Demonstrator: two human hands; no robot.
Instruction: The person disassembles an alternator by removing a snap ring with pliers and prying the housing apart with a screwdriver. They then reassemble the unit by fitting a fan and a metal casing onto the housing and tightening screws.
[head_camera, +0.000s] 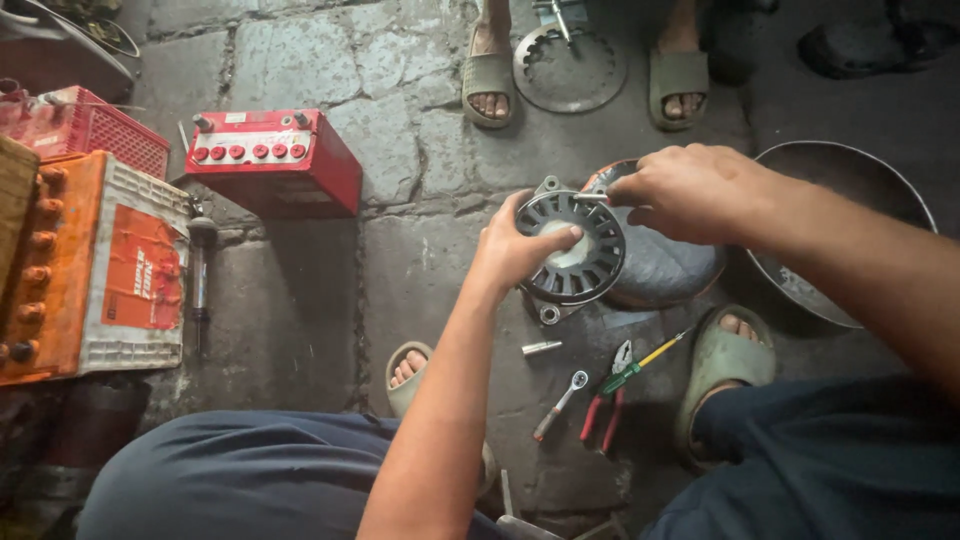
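Note:
A round slotted metal housing (590, 268), grey with mounting ears, stands on edge on the stone floor against a dark rounded lump (665, 270). My left hand (515, 248) grips the housing's left side, thumb pressed on its pale centre. My right hand (690, 190) is closed over the housing's top right edge, pinching a thin metal pin or bolt there.
Red-handled pliers (608, 395), a green and yellow screwdriver (645, 362), a small ratchet wrench (560, 403) and a short metal sleeve (541, 348) lie near my sandalled feet. A metal basin (850, 170) sits right. Red battery (275, 160) and orange battery (95, 265) left. Another person's sandalled feet and a toothed disc (570, 70) are at top.

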